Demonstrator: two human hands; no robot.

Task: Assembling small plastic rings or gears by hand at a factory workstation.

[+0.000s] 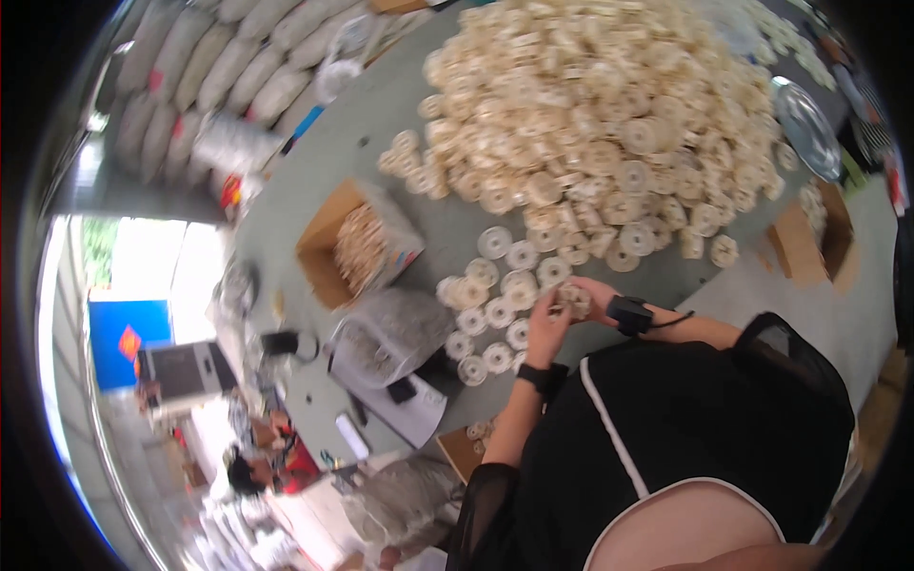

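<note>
One cream, wheel-like part (pixel 574 301) sits between the person's two hands, just off the near edge of the big heap (pixel 609 124) of similar pieces, which serves as the landmark here. The left hand (pixel 546 328) and the right hand (pixel 600 297) both have their fingers curled around it, grasping from opposite sides; a two-sided hold like this probably keeps so small a part steady and lets it be turned. Whether a second piece is stacked inside the grip, I cannot tell.

Beside the hands, on the near left of the heap, loose discs (pixel 499 312) lie mostly flat and spread out on the tabletop (pixel 400 90), apparently set apart so each can be picked up singly.

Farther left of the heap stands an open carton (pixel 405 238) of small tan pieces (pixel 358 249), its mouth uncovered, likely for easy reaching. Nearer the person than that carton, a clear plastic bag (pixel 419 328) holds small grey items, presumably to stop them scattering.

At the heap's right edge rests a shiny metal dish (pixel 807 130); nearer the person on that side is another open carton (pixel 798 243). Well beyond the heap's left side, full sacks (pixel 209 76) are stacked, perhaps to save floor space.
</note>
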